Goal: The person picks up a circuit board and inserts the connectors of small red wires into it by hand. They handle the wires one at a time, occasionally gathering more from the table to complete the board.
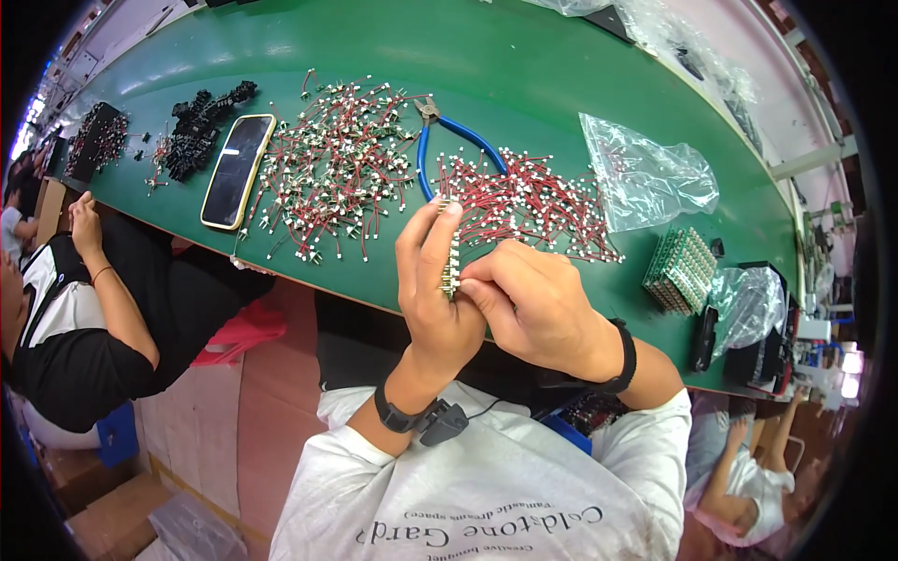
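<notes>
My left hand [434, 299] is closed around a narrow strip of small pale connectors [453, 266], held upright above the table's near edge. Its fingers point away from me, and part of the strip is hidden behind them. At the strip's lower end, my right hand [541, 297] has thumb and forefinger pinched together. Whether a small part sits between those fingertips is hidden. Just beyond the hands lies a pile of red wires with white plugs [533, 201]. Blue-handled pliers [428, 110] rest spread at that pile's left side.
A larger heap of wired connectors [341, 168], a phone [238, 173] and black parts [196, 131] lie leftward on the green table [524, 75]. Rightward are a clear bag [650, 178] and a stack of green circuit boards [681, 271]. A co-worker's arm [122, 304] is at left.
</notes>
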A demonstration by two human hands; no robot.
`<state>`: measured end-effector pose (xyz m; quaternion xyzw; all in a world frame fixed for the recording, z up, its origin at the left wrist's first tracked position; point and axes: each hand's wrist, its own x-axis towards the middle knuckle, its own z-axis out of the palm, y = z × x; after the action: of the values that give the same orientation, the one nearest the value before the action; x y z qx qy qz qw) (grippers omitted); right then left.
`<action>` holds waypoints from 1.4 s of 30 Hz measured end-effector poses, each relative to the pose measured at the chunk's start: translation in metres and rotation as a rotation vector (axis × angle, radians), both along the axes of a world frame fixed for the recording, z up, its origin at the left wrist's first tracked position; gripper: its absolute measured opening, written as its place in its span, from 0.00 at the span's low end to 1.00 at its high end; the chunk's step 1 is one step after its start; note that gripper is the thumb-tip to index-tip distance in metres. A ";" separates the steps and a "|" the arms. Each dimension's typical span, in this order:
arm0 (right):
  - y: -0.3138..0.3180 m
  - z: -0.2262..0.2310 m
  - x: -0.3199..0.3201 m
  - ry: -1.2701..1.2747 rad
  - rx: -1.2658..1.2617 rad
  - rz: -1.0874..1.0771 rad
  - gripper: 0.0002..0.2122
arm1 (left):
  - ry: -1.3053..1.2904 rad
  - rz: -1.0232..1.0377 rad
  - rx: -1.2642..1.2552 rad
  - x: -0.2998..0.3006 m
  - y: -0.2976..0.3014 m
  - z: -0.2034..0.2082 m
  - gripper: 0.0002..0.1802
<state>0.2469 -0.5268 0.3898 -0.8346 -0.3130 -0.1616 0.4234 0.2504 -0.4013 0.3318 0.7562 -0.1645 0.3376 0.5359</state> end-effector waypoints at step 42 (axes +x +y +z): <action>-0.052 -0.042 0.067 0.049 -0.494 0.100 0.07 | 0.684 -0.488 -1.109 -0.003 0.072 0.014 0.42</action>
<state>0.3139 -0.5791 0.3476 -0.8999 -0.3735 -0.0388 0.2217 0.2471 -0.3288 0.3460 0.3763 0.0451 -0.0155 0.9253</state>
